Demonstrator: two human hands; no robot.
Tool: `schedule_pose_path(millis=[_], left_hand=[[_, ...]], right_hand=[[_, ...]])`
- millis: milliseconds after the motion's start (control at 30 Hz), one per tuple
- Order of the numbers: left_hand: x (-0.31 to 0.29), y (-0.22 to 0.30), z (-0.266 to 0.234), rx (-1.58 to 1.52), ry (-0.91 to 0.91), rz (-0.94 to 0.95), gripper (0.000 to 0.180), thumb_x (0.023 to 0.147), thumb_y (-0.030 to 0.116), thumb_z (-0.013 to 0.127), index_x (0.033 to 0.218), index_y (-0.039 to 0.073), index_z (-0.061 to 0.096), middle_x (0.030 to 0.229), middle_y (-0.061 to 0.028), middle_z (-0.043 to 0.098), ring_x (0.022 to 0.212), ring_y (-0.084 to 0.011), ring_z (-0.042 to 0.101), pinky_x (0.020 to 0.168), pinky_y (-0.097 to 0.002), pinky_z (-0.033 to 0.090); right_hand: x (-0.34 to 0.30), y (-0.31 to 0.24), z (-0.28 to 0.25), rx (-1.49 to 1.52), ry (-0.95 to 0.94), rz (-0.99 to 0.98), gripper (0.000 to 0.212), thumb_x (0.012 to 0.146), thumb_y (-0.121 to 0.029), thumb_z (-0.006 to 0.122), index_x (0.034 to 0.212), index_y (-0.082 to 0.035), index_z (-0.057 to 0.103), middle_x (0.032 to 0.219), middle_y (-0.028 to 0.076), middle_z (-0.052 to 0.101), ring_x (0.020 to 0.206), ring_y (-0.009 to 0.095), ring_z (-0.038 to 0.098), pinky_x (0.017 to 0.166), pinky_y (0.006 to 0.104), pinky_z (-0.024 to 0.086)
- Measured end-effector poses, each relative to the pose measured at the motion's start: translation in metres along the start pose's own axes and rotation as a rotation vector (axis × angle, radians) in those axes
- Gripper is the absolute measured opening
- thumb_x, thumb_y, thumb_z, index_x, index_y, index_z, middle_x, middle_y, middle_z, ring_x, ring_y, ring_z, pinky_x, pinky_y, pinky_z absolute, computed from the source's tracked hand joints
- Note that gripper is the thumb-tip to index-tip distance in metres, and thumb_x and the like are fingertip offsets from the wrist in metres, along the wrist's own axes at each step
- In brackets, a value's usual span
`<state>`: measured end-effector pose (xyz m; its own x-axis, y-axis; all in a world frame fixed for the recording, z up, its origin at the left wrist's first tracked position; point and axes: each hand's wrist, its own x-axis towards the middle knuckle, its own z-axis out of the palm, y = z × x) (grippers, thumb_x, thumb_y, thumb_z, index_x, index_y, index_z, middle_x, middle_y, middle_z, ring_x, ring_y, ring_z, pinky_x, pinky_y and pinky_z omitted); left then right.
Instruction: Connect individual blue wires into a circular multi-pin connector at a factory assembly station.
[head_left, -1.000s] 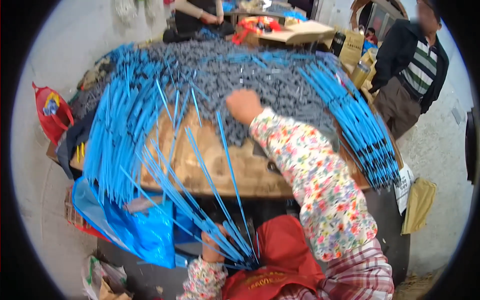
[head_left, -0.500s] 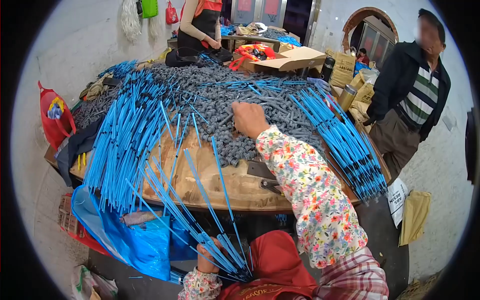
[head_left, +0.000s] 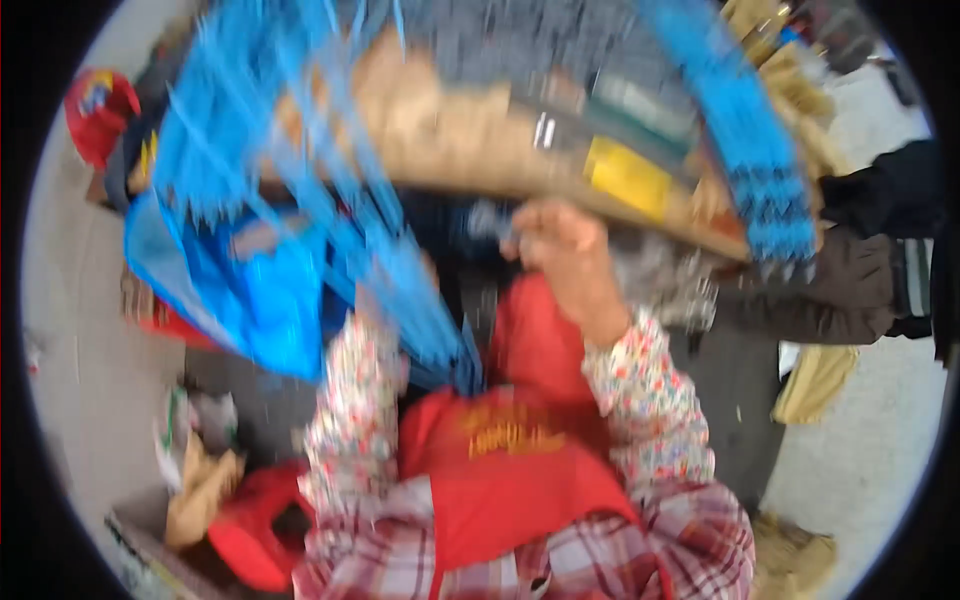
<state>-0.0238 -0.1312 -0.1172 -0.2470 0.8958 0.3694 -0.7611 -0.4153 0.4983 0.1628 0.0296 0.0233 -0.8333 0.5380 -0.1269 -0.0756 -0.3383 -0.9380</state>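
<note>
The picture is smeared by motion. My left hand (head_left: pixel 372 292), partly hidden, is closed around a bundle of thin blue rods (head_left: pixel 412 300) that fans out over the table edge. The lower ends of the rods meet above my red apron (head_left: pixel 500 430). In front of the table edge, right of the bundle, is my right hand (head_left: pixel 565 245), held in the air with its fingers curled together. Whatever is between those fingers is too blurred to name. Beyond lies a heap of small dark grey parts (head_left: pixel 500 40) on the wooden table (head_left: pixel 430 130).
A large pile of blue rods (head_left: pixel 215 130) covers the table's left, and another row of blue rods (head_left: pixel 755 150) lies at its right edge. A yellow patch (head_left: pixel 628 178) shows near the front edge. A blue plastic bag (head_left: pixel 220 290) hangs at the left. A person in brown trousers (head_left: pixel 850 290) stands at the right.
My right hand has come back from the grey heap to the front of the table edge. The view has tipped downward, and the left hand still has the blue rods.
</note>
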Motion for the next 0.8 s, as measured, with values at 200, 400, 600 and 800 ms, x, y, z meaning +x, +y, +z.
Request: schedule_pose_path(millis=[200,400,600,800], left_hand=[[0.019,-0.013,0.041,0.453,0.298,-0.250,0.039,0.084,0.042,0.060,0.096,0.007,0.051,0.087,-0.0077,0.056,0.081,-0.0241,0.057,0.071,-0.0392,0.049],[0.006,-0.034,0.038,0.517,0.453,-0.303,0.012,0.083,0.009,0.061,0.093,0.004,0.058,0.088,-0.0042,0.061,0.076,-0.0166,0.060,0.064,-0.0303,0.050],[0.025,-0.031,0.091,0.677,0.268,-0.261,0.013,0.084,0.013,0.063,0.083,0.002,0.057,0.073,-0.0018,0.059,0.062,-0.0123,0.056,0.054,-0.0255,0.044],[0.026,-0.038,0.140,0.615,0.315,-0.091,0.013,0.086,0.011,0.062,0.079,0.001,0.058,0.067,0.0000,0.058,0.059,-0.0062,0.052,0.052,-0.0220,0.040]], right_hand=[[-0.025,0.061,-0.010,0.359,-0.003,-0.051,0.024,0.085,-0.004,0.060,0.109,0.002,0.059,0.097,0.007,0.065,0.086,0.015,0.063,0.079,0.0254,0.047],[-0.041,0.076,-0.011,0.496,0.002,-0.006,0.024,0.084,0.001,0.061,0.108,0.002,0.059,0.100,0.007,0.065,0.088,0.015,0.063,0.081,0.0264,0.049],[-0.056,0.070,-0.020,0.095,-0.018,-0.026,0.018,0.083,0.000,0.063,0.100,0.002,0.063,0.095,0.006,0.066,0.083,0.013,0.063,0.077,0.0254,0.050],[-0.069,0.054,-0.021,-0.152,0.060,-0.093,0.013,0.080,-0.001,0.066,0.093,0.002,0.064,0.088,0.004,0.065,0.080,0.012,0.062,0.071,0.0247,0.051]])
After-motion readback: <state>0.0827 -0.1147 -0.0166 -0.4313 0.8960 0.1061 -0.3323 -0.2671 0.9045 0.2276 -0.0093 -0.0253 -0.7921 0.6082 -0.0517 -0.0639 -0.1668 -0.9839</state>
